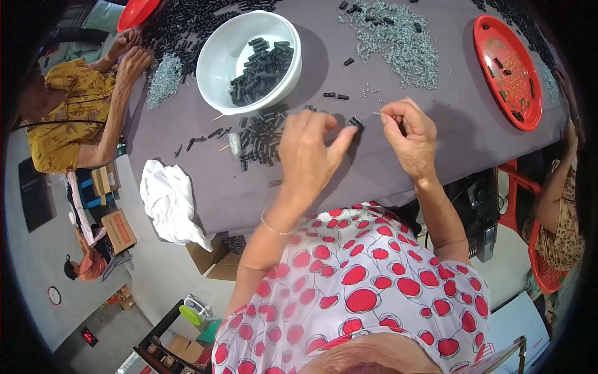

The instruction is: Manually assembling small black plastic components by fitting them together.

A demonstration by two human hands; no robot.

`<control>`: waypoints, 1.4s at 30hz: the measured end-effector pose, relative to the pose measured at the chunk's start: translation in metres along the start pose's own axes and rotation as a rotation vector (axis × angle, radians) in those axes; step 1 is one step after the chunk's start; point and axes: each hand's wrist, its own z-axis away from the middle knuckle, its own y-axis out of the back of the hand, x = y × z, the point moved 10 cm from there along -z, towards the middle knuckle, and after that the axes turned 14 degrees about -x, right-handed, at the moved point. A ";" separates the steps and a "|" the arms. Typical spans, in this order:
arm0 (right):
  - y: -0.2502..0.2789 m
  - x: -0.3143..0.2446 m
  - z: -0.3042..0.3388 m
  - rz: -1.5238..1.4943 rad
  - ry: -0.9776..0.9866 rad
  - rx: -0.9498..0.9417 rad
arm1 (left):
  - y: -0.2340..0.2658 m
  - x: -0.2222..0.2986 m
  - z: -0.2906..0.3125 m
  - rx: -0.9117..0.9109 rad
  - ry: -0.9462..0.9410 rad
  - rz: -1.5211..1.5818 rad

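My left hand (308, 153) is over the table, right of a pile of small black plastic tubes (261, 137). At its thumb tip is a small black plastic piece (356, 121); how the other fingers meet it is hard to see. To the right, my right hand (409, 134) is closed in a pinch with a tiny metal spring (377, 113) at the fingertips. The spring points toward the black piece, a short gap apart. A few loose springs (366, 90) and black pieces (336, 96) lie just beyond the hands.
A white bowl (208, 75) with black tubes stands at far left. Beyond lies a heap of springs (398, 43); a red tray (478, 50) is at far right. A white cloth (165, 196) hangs over the left edge. Other people sit at both sides, one with hands (132, 59) on parts.
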 end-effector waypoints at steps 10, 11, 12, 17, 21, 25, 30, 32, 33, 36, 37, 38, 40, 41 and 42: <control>0.000 -0.002 0.000 0.007 0.029 -0.010 | -0.021 0.011 -0.016 -0.076 -0.053 -0.094; 0.000 -0.003 0.000 0.023 0.038 -0.012 | -0.018 0.014 -0.015 -0.052 -0.101 -0.082; 0.000 -0.002 0.001 0.022 0.038 -0.012 | -0.014 0.018 -0.012 -0.028 -0.149 -0.069; 0.000 -0.004 0.002 0.016 0.076 -0.010 | -0.023 -0.024 -0.002 -0.176 0.189 1.047; -0.002 -0.009 0.003 -0.015 0.093 -0.016 | -0.037 -0.038 0.017 -0.239 0.331 1.379; -0.024 -0.027 0.002 -0.192 0.052 -0.161 | -0.039 -0.042 0.034 -0.231 0.367 1.415; -0.037 -0.045 0.000 -0.080 0.107 -0.252 | -0.036 -0.038 0.039 -0.244 0.298 1.349; -0.040 -0.049 0.002 -0.045 0.121 -0.268 | -0.035 -0.034 0.040 -0.250 0.279 1.338; -0.042 -0.051 0.003 -0.014 0.136 -0.280 | -0.033 -0.032 0.040 -0.225 0.253 1.337; -0.046 -0.057 0.007 0.056 0.185 -0.303 | -0.031 -0.029 0.043 -0.194 0.229 1.316; -0.046 -0.056 0.008 0.057 0.184 -0.305 | -0.030 -0.029 0.043 -0.191 0.228 1.293; -0.047 -0.055 0.009 0.092 0.197 -0.310 | -0.030 -0.030 0.044 -0.189 0.229 1.294; -0.048 -0.057 0.010 0.128 0.212 -0.317 | -0.034 -0.030 0.044 -0.233 0.240 1.283; -0.048 -0.065 0.011 0.198 0.257 -0.299 | -0.035 -0.031 0.045 -0.231 0.241 1.283; -0.048 -0.071 0.013 0.269 0.303 -0.282 | -0.036 -0.032 0.045 -0.232 0.243 1.322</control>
